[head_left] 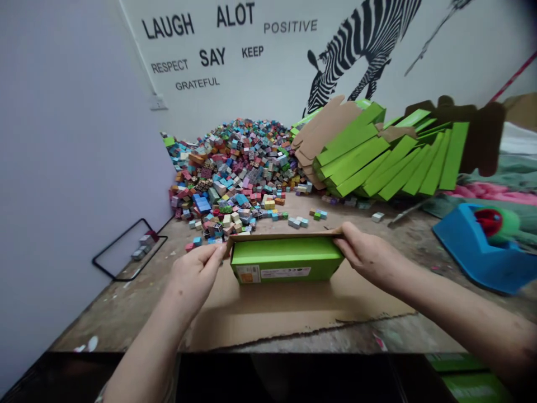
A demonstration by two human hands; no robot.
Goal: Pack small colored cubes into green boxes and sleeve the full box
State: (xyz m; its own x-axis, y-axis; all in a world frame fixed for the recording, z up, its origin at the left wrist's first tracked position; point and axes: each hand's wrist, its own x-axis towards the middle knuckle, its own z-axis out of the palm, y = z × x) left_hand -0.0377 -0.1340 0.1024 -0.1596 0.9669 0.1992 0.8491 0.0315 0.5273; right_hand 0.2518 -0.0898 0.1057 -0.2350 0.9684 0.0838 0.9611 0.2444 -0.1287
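Observation:
A long green cardboard box [289,252] stands in front of me on a brown cardboard sheet [268,316], its labelled side facing me. The brown inner edge of its flap or lid runs along the top. My left hand [199,266] pinches the left corner of that edge between thumb and fingers. At the opposite corner, my right hand [363,249] grips the edge with its thumb on top. Inside the box, the contents cannot be seen.
Behind the box rises a large heap of small colourful boxes [239,162]. Flat green cartons [390,157] are stacked at the back right. A blue tape dispenser [474,246] sits at the right, and a black wire frame [126,252] lies at the left by the wall.

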